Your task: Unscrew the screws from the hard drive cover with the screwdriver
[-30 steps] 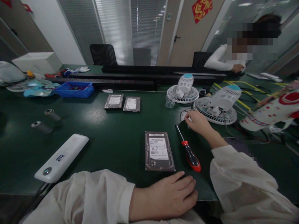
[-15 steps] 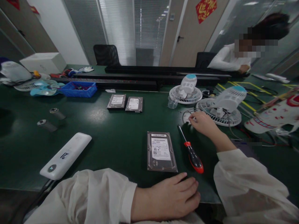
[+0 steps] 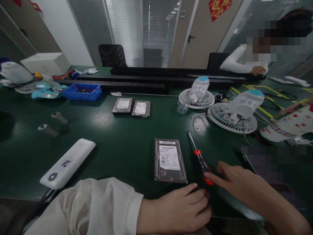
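On the green table in front of me lies a hard drive [image 3: 168, 160], label side up. Just below its near edge my left hand [image 3: 182, 207] rests palm down at the table's edge, fingers loosely spread and holding nothing. To the right of the drive is a screwdriver [image 3: 201, 160] with a black and red handle, its tip pointing away from me. My right hand [image 3: 236, 178] is at the handle's red end, fingers apart, one fingertip over or touching it; contact is hard to tell. No grip around the handle shows.
Two more hard drives [image 3: 132, 107] lie farther back. White fan parts [image 3: 234, 112], a clear cup [image 3: 182, 106] and a thin cable are at the right. Leftward are a white power bank [image 3: 68, 163], two metal cylinders [image 3: 49, 130] and a blue tray [image 3: 83, 92]. Another person sits far right.
My right hand has moved back toward me from the small white piece near the fans to the screwdriver's handle. My left hand stays by the hard drive. The view has shifted slightly.
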Demonstrator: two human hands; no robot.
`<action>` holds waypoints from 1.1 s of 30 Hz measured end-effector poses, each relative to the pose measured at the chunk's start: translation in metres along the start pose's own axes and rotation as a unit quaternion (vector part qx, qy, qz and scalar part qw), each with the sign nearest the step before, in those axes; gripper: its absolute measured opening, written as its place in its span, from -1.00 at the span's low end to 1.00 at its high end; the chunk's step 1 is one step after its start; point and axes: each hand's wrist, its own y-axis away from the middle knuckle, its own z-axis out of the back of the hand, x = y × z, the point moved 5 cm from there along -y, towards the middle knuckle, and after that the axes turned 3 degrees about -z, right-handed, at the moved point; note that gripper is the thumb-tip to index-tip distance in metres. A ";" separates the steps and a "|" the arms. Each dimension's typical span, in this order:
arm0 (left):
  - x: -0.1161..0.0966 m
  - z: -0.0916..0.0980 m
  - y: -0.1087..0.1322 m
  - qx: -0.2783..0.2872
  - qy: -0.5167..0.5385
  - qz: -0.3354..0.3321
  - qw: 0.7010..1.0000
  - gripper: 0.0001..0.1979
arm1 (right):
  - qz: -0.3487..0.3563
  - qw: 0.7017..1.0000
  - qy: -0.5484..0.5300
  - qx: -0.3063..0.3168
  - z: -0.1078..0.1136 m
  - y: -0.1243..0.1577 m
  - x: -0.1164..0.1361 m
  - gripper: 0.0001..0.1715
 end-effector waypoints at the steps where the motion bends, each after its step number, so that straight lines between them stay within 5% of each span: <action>1: 0.000 0.000 0.000 0.000 0.000 0.000 1.000 -0.66 | 0.003 1.000 -0.007 -0.016 -0.002 0.003 0.005 -0.53; 7: 0.001 0.000 0.000 -0.013 -0.001 0.004 1.000 -0.67 | -0.052 0.998 0.045 0.001 -0.002 0.015 0.041 -0.70; 13: 0.002 0.001 -0.001 -0.019 0.006 0.003 1.000 -0.66 | -0.074 0.994 0.053 -0.066 0.000 0.019 0.070 -0.68; 21: 0.001 0.002 0.000 -0.003 -0.005 -0.004 1.000 -0.67 | -0.051 0.993 -0.082 -0.070 0.002 0.004 0.054 -0.65; 27: 0.000 0.004 0.001 -0.018 -0.007 0.004 1.000 -0.65 | -0.048 0.953 -0.122 -0.272 0.059 0.012 0.032 -0.55; 33: 0.000 0.006 0.002 -0.023 -0.008 0.006 1.000 -0.64 | 0.025 0.876 -0.081 -0.475 0.121 0.027 0.030 -0.56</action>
